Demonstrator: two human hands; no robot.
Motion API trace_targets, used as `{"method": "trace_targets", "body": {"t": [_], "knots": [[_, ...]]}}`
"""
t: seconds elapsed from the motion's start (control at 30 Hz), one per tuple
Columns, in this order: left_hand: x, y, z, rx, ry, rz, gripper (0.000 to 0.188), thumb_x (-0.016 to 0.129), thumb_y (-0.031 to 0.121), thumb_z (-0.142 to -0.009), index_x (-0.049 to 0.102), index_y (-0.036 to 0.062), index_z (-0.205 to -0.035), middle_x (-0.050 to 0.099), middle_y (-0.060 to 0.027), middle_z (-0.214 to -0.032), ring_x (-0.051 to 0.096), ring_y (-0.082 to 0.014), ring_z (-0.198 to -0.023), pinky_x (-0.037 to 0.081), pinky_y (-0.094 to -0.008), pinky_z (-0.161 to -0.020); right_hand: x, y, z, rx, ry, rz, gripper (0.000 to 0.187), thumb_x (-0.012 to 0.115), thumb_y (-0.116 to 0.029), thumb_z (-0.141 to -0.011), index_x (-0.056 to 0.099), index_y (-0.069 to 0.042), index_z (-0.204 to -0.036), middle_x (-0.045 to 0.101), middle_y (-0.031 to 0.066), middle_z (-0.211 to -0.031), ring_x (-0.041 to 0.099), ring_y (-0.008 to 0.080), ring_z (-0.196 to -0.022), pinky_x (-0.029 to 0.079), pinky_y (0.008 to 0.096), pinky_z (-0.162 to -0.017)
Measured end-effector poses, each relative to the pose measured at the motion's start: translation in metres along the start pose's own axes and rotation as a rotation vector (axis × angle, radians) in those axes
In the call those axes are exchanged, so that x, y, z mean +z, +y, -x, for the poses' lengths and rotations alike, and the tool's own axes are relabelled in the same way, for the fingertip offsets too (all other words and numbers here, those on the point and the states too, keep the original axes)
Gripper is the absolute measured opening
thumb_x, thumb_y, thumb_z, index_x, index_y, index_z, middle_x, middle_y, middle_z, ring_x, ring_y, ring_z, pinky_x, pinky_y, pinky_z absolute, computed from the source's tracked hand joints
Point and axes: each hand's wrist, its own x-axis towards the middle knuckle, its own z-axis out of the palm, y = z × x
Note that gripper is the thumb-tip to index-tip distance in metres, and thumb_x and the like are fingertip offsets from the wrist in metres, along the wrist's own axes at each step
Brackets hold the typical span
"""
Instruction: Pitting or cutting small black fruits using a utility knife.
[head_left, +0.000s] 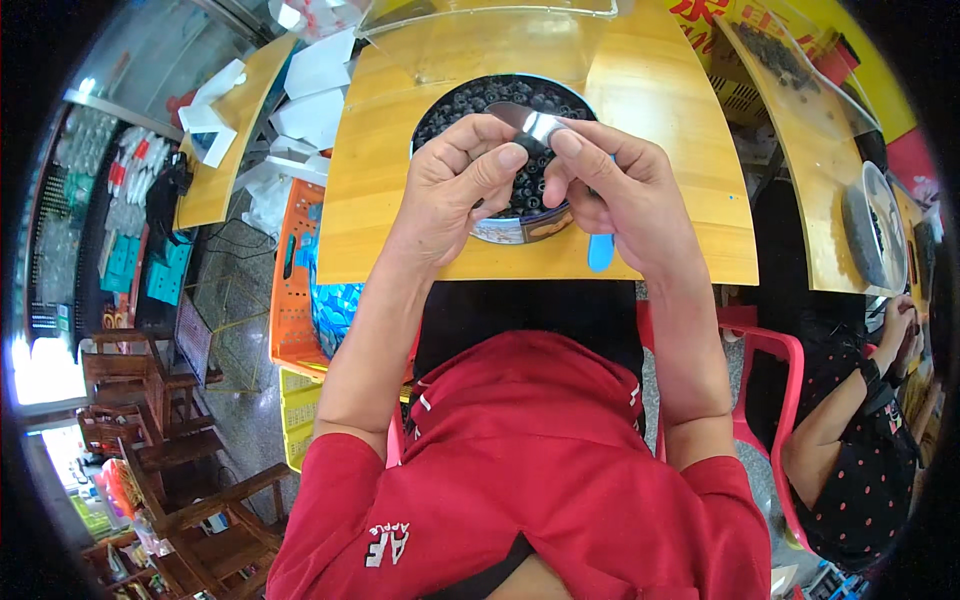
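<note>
My right hand [625, 185] is closed, its thumb pressed on a shiny, blade-like metal piece [541, 126]. Below its palm sticks out a blue handle [600, 252]; the hand hides whether handle and metal join. Close beside it, my left hand [460, 175] is closed in a pinch, fingertips near the metal's left end; whatever they pinch is hidden. Both hands are above a round tin [505, 231] with a printed side. Many small black round parts [525, 195] fill it, some showing ring-like ends.
The tin stands on a wooden table [680, 130]. Left of it are an orange crate [292, 300] with blue bags and a yellow crate [298, 410]. A co-worker's arm [835, 400] is at the right, near a pink chair [785, 400] and a clear round tub [876, 228].
</note>
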Motion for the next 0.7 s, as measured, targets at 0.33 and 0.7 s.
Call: {"method": "trace_targets", "body": {"t": [0.33,0.7], "knots": [[0.001,-0.008,-0.001,0.001,-0.007,0.179,0.017,0.061,0.012,-0.091,0.059,0.0029,-0.106,0.056,0.0,-0.07,0.039,-0.0051,-0.049,0.027,-0.0192,-0.044,0.002,0.007,-0.002,-0.082,0.013,0.022,0.024,0.055,-0.018,-0.096,0.063,-0.002,-0.113,0.061,0.0041,-0.069,0.037,0.0015,-0.045,0.026,0.0169,-0.04],[-0.035,0.014,-0.013,-0.151,0.029,0.524,0.023,0.051,0.026,-0.095,0.055,0.0034,-0.092,0.047,-0.0035,-0.075,0.041,-0.0086,-0.052,0.028,-0.0177,-0.039,-0.018,-0.008,-0.006,-0.157,0.084,-0.062,0.026,0.056,-0.021,-0.095,0.064,0.0,-0.11,0.062,0.0042,-0.069,0.037,0.0011,-0.045,0.026,0.0165,-0.04]]}}
